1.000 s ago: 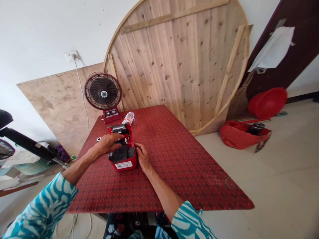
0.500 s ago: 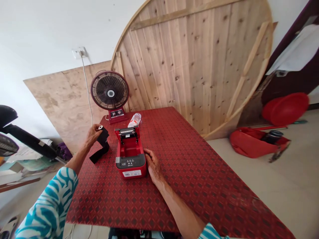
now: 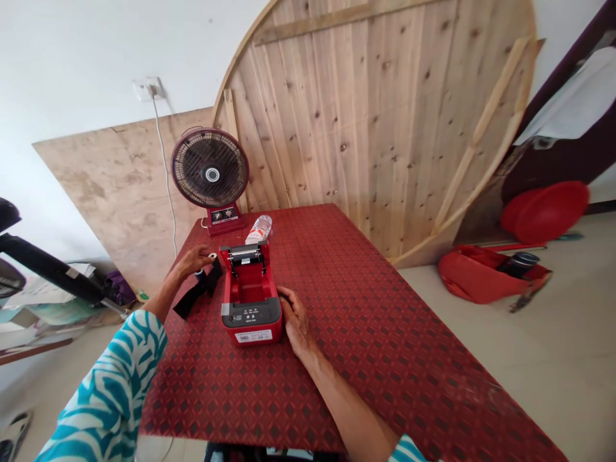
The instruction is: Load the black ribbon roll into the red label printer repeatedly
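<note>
1. Low, left of the frame's centre: resting the right hand (image 3: 297, 321), open with fingers slightly bent, against the right side of the red printer (image 3: 257, 335).
2. Same place: standing on the red patterned table (image 3: 356, 327), lid raised, red inner bay exposed.
3. Left of the printer: reaching with the left hand (image 3: 193, 261) to the black roll (image 3: 214, 267), fingers at its white core; cannot tell whether gripping or only touching. Trailing toward lower left, a black strip (image 3: 190, 302).
4. Just behind the printer: lying tilted, 1 clear bottle (image 3: 260, 230).
5. Upper left: standing at the table's far end, 1 dark red fan (image 3: 210, 174).
6. Top, behind: leaning, a round wooden panel (image 3: 346, 128).
</note>
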Demonstrator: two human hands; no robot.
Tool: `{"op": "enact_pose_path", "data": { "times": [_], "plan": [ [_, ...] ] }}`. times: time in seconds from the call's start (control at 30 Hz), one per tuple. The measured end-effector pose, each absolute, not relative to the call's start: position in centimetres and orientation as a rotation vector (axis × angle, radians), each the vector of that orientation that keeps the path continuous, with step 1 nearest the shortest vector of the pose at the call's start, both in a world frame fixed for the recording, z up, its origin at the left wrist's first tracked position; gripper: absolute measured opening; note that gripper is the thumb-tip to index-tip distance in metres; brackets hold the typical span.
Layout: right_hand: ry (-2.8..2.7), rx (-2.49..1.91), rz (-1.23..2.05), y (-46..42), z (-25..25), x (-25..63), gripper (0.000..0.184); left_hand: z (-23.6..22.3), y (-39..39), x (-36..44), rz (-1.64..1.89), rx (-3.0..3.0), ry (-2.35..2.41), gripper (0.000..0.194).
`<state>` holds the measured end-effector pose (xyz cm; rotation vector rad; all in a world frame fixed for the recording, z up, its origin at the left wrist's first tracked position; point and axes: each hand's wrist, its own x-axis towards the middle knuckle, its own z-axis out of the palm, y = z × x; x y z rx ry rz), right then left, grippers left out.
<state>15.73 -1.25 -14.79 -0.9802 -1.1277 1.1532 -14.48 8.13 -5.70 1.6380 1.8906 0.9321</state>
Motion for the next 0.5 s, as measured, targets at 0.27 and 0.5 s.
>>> {"op": "enact_pose_path", "data": {
  "times": [0.27,0.5],
  "plan": [
    [-1.129,-0.932,1.124,-0.9,-15.2,15.3,0.028,-7.6,1.6,-17.5,1.081,1.410,1.550,0.072],
    [-1.149,-0.937,1.089,-0.9,-14.9,15.3,0.029,-8.5,1.5,-15.7,1.074,1.467,1.631,0.068]
  ]
}}
